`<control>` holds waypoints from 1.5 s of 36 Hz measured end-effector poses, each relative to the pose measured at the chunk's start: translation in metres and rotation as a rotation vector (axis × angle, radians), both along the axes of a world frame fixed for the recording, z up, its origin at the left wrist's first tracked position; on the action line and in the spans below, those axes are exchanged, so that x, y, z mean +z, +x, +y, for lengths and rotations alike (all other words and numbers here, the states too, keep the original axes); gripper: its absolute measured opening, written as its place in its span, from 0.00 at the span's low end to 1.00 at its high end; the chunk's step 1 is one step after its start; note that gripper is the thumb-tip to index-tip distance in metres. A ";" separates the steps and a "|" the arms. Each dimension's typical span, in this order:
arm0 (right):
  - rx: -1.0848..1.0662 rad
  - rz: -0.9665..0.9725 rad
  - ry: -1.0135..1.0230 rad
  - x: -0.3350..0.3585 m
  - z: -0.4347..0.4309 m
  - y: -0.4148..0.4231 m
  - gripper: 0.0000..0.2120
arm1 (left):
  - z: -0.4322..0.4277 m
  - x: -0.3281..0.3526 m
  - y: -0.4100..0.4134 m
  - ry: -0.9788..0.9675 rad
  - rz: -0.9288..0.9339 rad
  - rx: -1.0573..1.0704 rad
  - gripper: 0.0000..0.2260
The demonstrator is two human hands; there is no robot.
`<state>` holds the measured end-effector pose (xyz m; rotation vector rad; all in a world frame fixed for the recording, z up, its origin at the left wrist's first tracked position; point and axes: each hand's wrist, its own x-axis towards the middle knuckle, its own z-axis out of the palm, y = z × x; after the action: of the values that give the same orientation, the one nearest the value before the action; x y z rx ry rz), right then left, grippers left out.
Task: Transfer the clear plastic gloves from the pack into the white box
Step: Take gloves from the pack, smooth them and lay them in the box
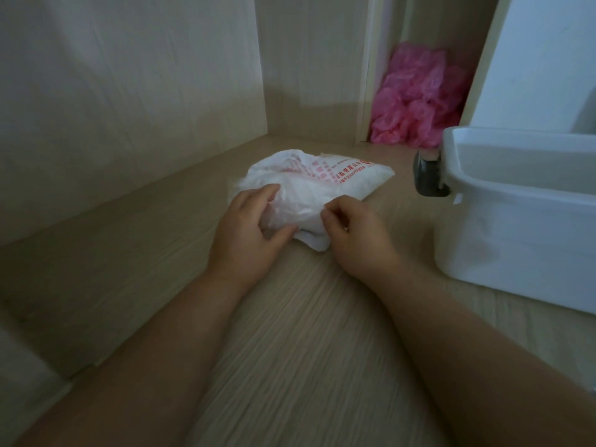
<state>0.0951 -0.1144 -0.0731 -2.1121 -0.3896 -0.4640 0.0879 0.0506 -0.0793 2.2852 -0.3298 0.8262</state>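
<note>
Two bare forearms reach in from 6 o'clock across a pale wooden surface (290, 333). At the centre, the left hand (248, 227) curls fingers and thumb round the near end of the pack (325, 175). The right hand (351, 230), just beside it toward 3 o'clock, pinches the same crumpled edge. The pack is a soft white bag with red print, lying on the wood. The clear gloves (296, 204) show as crinkled film bunched at its near end. At 3 o'clock, near the pack but apart from it, stands the open white box (516, 240). A metal clip (427, 175) on its left wall faces the pack. Farther off at 1 o'clock lies a heap of pink plastic (416, 101).

The film looks thin and slippery. A hard pull could tear the bag or drag the gloves out in one clump and spill them. A carried bundle could snag on the clip.

A wall panel (129, 91) closes 10 o'clock and another closes 12. Bare wood lies toward 6. The way to the box runs right and up over its rim.
</note>
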 end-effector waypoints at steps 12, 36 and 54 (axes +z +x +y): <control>0.075 0.098 0.111 -0.004 0.002 0.000 0.11 | -0.003 0.002 -0.002 -0.005 -0.056 -0.074 0.07; 0.118 0.118 0.241 -0.003 0.003 0.005 0.10 | -0.003 -0.005 0.004 0.096 -0.062 -0.201 0.10; 0.051 0.346 0.681 0.016 0.006 -0.005 0.12 | -0.013 0.000 -0.006 0.486 -0.095 -0.129 0.20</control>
<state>0.0903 -0.1087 -0.0571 -1.4729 -0.0633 -0.1562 0.0821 0.0375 -0.0790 2.6343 -0.7859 0.8602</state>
